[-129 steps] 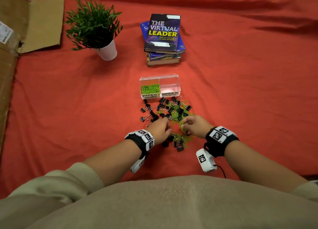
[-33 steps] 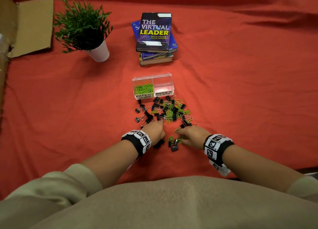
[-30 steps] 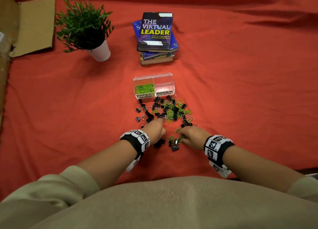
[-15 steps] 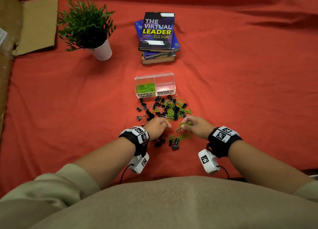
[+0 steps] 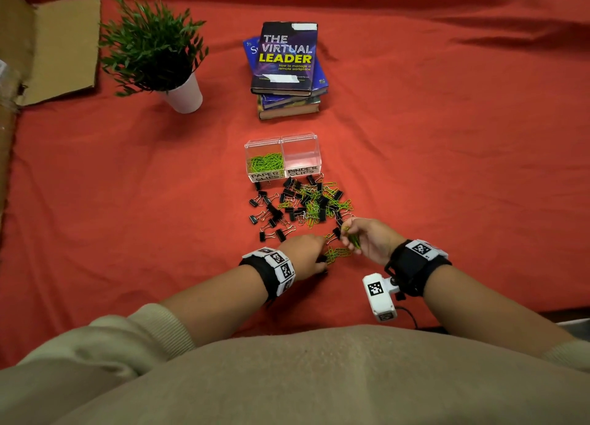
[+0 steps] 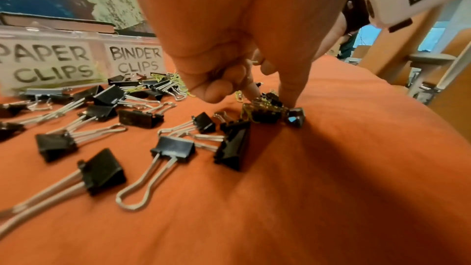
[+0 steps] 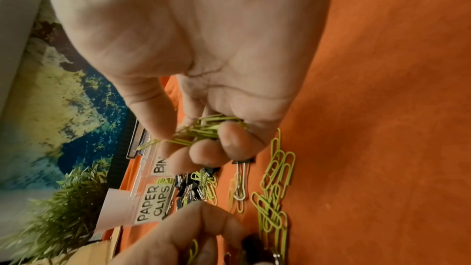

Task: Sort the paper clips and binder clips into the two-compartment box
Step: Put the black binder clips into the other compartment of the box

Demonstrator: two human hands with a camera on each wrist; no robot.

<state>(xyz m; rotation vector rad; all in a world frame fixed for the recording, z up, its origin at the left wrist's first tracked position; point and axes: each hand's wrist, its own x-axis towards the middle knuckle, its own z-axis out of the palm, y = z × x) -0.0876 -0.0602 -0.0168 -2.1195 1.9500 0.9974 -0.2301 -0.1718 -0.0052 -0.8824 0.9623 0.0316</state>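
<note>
The clear two-compartment box (image 5: 281,141) stands ahead; its left half, labelled PAPER CLIPS (image 6: 51,61), holds green paper clips (image 5: 266,162), and the BINDER CLIPS half looks empty. A mixed pile of black binder clips and green paper clips (image 5: 303,204) lies in front of it. My right hand (image 5: 346,233) (image 7: 193,140) hovers over the near edge of the pile and grips a bunch of green paper clips (image 7: 203,130). My left hand (image 5: 321,258) (image 6: 270,98) is down on the cloth, thumb and forefinger pinching a small binder clip tangled with paper clips (image 6: 265,115).
Loose green paper clips (image 5: 336,253) (image 7: 274,188) lie between my hands. Several binder clips (image 6: 102,170) are spread to the left of my left hand. A stack of books (image 5: 287,70), a potted plant (image 5: 153,50) and cardboard (image 5: 64,44) sit farther back on the red cloth (image 5: 447,169).
My right hand has lifted off the cloth with a bunch of paper clips and turned palm-up. My left hand has shifted nearer and right onto the near clips.
</note>
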